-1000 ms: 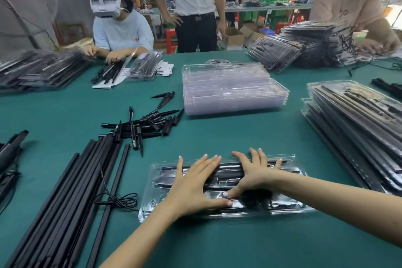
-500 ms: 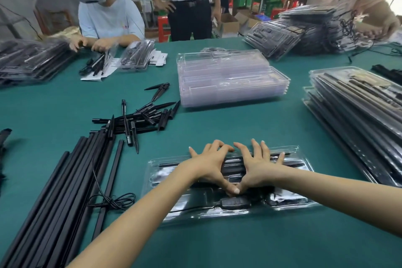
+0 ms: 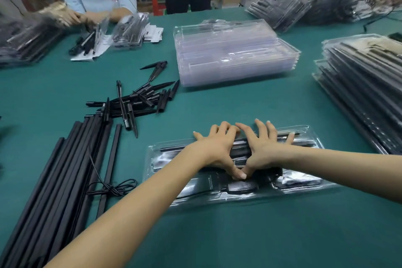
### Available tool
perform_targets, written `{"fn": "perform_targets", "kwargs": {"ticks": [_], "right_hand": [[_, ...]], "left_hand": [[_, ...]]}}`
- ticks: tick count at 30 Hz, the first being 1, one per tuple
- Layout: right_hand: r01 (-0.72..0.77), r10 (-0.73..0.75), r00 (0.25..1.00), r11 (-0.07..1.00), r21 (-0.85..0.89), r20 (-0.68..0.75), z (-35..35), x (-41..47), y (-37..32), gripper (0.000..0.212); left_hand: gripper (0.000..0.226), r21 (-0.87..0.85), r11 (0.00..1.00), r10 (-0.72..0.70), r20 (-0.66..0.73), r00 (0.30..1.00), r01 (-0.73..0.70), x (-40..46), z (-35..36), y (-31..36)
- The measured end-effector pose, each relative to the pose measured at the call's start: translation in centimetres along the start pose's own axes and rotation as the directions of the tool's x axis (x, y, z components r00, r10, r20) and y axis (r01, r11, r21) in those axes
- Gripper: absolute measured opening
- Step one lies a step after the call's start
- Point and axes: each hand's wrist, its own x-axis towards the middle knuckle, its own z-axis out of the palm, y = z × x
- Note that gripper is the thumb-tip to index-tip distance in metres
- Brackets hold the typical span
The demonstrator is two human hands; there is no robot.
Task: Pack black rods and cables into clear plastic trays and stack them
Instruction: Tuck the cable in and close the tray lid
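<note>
The clear plastic tray (image 3: 304, 183), filled with black rods and a cable, lies flat on the green desk (image 3: 217, 241) near its front edge. Both hands press down on its lid: the left hand (image 3: 215, 150) and the right hand (image 3: 264, 148) lie side by side with fingers spread, thumb tips touching over the tray's middle, so each grip is splayed and pinches nothing. Long black rods (image 3: 65, 180) lie in a bundle toward the left edge, beside a coiled cable (image 3: 113, 187). Short black spikes (image 3: 139, 98) are scattered behind them. A stack of empty trays (image 3: 235, 54) sits mid-desk; packed trays (image 3: 361, 85) are piled at the right edge.
</note>
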Motion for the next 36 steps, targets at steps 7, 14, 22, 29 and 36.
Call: {"fn": "perform_targets", "kwargs": {"ticks": [7, 14, 22, 29, 36], "right_hand": [[0.062, -0.063, 0.998, 0.996, 0.057, 0.012, -0.6, -0.5, 0.6, 0.130], [0.092, -0.095, 0.995, 0.990, 0.104, 0.030, -1.3, -0.8, 0.9, 0.130], [0.019, -0.019, 1.000, 1.000, -0.013, 0.007, -1.3, -1.3, -0.4, 0.128], [0.034, -0.036, 0.999, 0.998, -0.043, -0.037, -0.2, -0.9, 0.2, 0.119], [0.017, -0.016, 1.000, 0.997, -0.070, 0.016, -0.4, -0.5, -0.1, 0.129]], "left_hand": [[0.081, -0.169, 0.981, 0.040, -0.309, 0.950, -0.096, -4.0, 1.0, -3.7], [0.080, -0.291, 0.956, -0.104, -0.462, 0.881, -0.039, -10.0, -0.9, -7.9], [0.088, -0.082, 0.991, 0.074, -0.314, 0.946, -0.105, -4.5, 0.6, -1.3], [0.098, -0.059, 0.990, 0.116, -0.208, 0.971, -0.131, -1.5, 0.5, 0.2], [0.103, 0.060, 0.994, 0.098, -0.139, 0.985, -0.090, -1.2, 0.0, 0.9]]}}
